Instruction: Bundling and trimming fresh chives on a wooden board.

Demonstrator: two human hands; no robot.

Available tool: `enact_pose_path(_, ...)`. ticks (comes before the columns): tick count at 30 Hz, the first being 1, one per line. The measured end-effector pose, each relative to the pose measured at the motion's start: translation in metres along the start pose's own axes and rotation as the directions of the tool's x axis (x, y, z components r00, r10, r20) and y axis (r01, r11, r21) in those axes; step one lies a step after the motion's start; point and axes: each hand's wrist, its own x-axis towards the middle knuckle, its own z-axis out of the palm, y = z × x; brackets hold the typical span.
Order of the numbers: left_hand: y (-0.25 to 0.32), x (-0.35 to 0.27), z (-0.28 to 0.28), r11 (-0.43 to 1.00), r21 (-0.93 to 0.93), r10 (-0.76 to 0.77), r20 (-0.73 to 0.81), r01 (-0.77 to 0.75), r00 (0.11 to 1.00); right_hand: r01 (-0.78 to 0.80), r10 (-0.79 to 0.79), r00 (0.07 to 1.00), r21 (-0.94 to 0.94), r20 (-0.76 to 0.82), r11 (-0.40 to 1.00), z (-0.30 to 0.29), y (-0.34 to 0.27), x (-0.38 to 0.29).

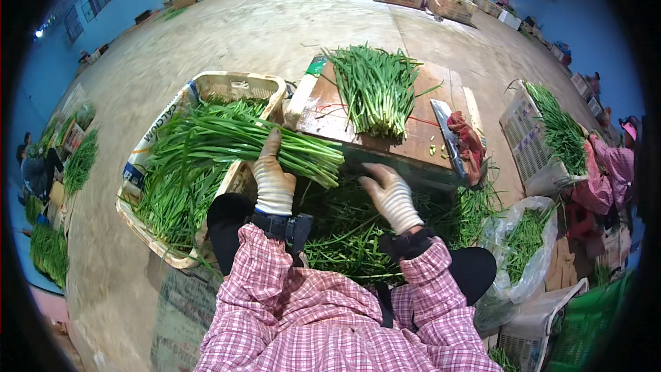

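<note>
My left hand (273, 181), in a striped knit glove with bare-looking fingertips, grips a bunch of garlic chives (248, 139). The leaves trail left over a plastic crate (279, 88), and the pale cut ends point right. Just right of those ends is my right hand (390, 194), gloved alike, fingers apart and holding nothing I can see. A second chive bunch (377, 93) lies on the wooden board (325, 98) in front of me, roots' end nearest. Right of it rest a broad-bladed knife (448, 137) and a red cloth (467, 139). A red string (333, 107) runs beneath the bunch.
Loose chives fill the crate at left and lie in trimmings (356, 253) between my knees. On the right are a clear plastic bag (516, 248) of greens, a full crate (532, 139) and a person in pink (607, 170). Other people sit along the walls.
</note>
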Motion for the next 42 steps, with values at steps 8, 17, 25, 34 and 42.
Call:
enact_pose_path(8,-0.005,-0.013,0.026,0.917,-0.284,-0.271,0.064,0.278,0.960,-0.323,0.201,0.946,0.675,0.256,0.663,0.023,-0.006,0.001)
enact_pose_path(17,0.017,-0.005,0.016,0.944,-0.261,-0.181,0.097,0.200,0.979,-0.476,0.423,0.829,0.062,0.367,0.877,-0.014,0.011,-0.002)
enact_pose_path(25,-0.032,-0.008,0.005,0.924,0.354,0.131,0.062,-0.144,0.989,0.324,-0.361,0.931,-0.580,0.055,0.748,-0.028,-0.084,-0.012)
enact_pose_path(34,-0.031,-0.055,0.052,0.967,-0.119,-0.245,-0.187,0.226,0.951,0.187,-0.208,0.978,-0.482,0.011,0.856,0.069,-0.028,-0.002)
enact_pose_path(42,-0.013,-0.040,0.005,0.783,0.045,-0.613,0.232,0.621,0.756,-0.636,0.120,0.702,0.543,0.702,0.548,0.011,0.000,0.012)
